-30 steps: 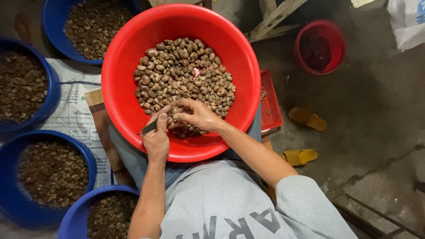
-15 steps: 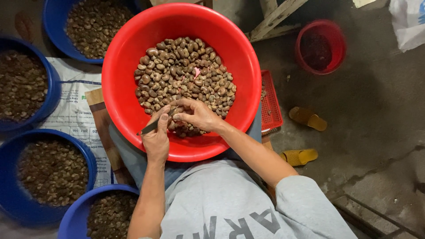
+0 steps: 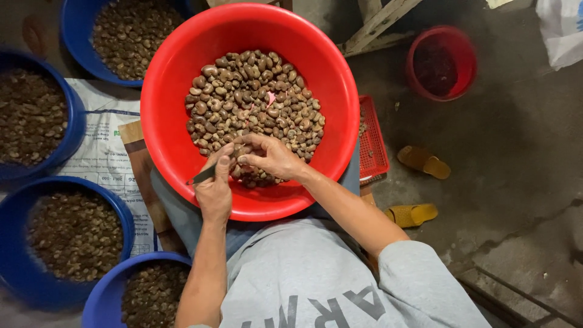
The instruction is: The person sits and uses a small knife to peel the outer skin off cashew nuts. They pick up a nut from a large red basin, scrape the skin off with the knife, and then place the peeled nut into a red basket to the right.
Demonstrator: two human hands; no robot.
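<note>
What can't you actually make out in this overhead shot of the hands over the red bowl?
- Head view: the nut pinched between the left hand and right hand is covered by the fingers.
- The small tool in the left hand: its tip is too small to make out.
- The blue tubs are cut off by the left and bottom edges.

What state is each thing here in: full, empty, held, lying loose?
Red basin: partly filled with nuts.
Left hand: grips a small blade.
Right hand: pinches one nut.
Blue basins: hold darker nuts.
Small red bucket: contents unclear.
Yellow sandals: lying apart on the floor.
</note>
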